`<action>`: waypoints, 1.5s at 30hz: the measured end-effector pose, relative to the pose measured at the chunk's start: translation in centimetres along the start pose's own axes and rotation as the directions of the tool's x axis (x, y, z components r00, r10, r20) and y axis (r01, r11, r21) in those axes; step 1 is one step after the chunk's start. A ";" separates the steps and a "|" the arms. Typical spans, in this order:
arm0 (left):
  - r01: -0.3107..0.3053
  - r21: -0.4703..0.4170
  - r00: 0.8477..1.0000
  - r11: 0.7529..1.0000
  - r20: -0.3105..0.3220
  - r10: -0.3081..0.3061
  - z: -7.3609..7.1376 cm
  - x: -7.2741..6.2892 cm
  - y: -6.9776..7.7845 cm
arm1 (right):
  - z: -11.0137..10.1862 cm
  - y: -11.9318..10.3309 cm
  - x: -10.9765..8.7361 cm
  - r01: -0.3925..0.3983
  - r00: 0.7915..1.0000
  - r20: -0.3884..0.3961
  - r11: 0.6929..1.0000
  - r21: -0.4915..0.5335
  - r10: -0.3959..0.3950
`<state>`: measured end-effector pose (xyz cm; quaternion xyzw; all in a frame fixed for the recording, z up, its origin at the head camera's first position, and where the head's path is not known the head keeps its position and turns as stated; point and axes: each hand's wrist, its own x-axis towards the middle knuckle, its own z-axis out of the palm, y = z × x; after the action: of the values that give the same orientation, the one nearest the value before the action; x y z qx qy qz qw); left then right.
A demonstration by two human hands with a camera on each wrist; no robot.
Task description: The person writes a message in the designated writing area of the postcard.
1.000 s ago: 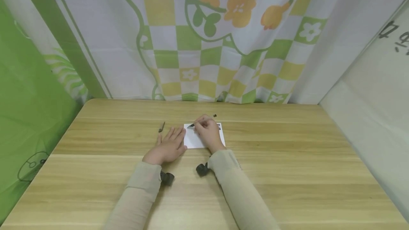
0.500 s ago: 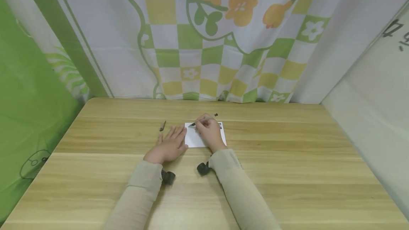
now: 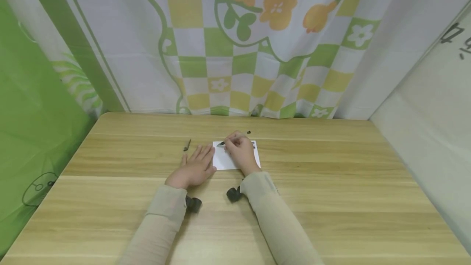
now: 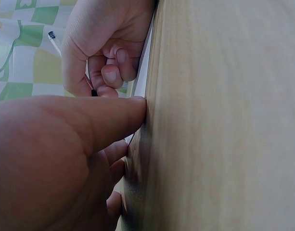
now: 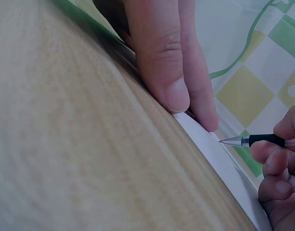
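Remotely, I logged the right hand (image 3: 241, 153) with its grip pinching a pen (image 5: 266, 140), tip at the white paper (image 3: 223, 161) on the tabletop (image 3: 331, 175), left hand (image 3: 194, 169) lying flat at the paper's left edge.

Of two hands (image 4: 101, 36), one pinches a pen (image 4: 54, 44).

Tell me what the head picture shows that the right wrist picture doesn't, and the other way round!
Only the head view: orange flowers on the curtain, dark marks at the far right, and the sleeve behind the right hand.

Only the right wrist view: that hand's tucked-in lower fingers, and a fingernail of the left hand big enough to see clearly.

Both: the white paper, the pen, parts of both hands, the wooden table and the checked curtain.
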<state>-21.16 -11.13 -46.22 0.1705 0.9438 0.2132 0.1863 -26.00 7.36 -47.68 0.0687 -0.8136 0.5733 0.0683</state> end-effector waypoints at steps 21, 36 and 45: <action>0.001 -0.003 1.000 1.000 0.012 -0.001 -0.3 -0.1 0.3 | 0.1 0.4 0.3 0.041 0.999 -0.003 0.999 -0.018 -0.041; 0.000 0.000 1.000 1.000 0.006 0.000 -0.1 0.2 0.0 | 0.0 0.2 0.3 0.015 1.000 -0.020 1.000 0.002 -0.015; -0.004 -0.005 1.000 1.000 0.009 0.004 0.0 0.1 0.0 | 0.0 0.2 0.1 -0.010 1.000 -0.018 0.999 0.032 0.011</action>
<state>-21.21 -11.13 -46.26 0.1729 0.9420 0.2152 0.1906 -26.13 7.40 -47.90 0.0602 -0.8040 0.5872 0.0716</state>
